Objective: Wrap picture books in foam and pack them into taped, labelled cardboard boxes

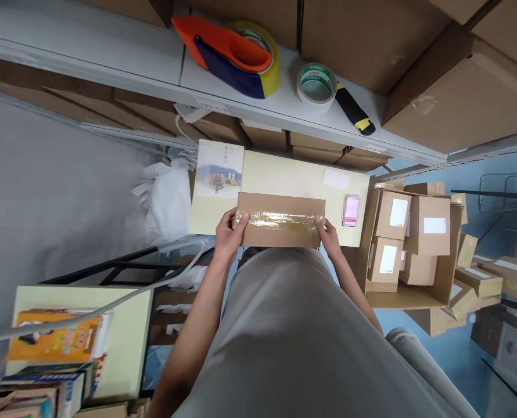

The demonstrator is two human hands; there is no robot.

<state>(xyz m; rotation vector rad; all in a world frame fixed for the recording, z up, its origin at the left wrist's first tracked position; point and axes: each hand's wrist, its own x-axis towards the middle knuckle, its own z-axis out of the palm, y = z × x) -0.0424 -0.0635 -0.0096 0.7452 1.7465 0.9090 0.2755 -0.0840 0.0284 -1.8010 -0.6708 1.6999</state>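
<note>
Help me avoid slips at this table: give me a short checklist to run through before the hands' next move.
1. Grip: left hand and right hand hold the cardboard box at opposite ends. Ok.
2. Upper face: clear tape runs lengthwise along it. Ok.
3. White label, like the white labels on boxes in the open carton: none on the upper face, other faces hidden. Cannot tell.
4. Underside closure: hidden. Cannot tell.
5. Utility knife: on the shelf, away from both hands. Ok.

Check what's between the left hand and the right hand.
A taped cardboard box, held at either end by left hand and right hand; shows in head view.
</note>
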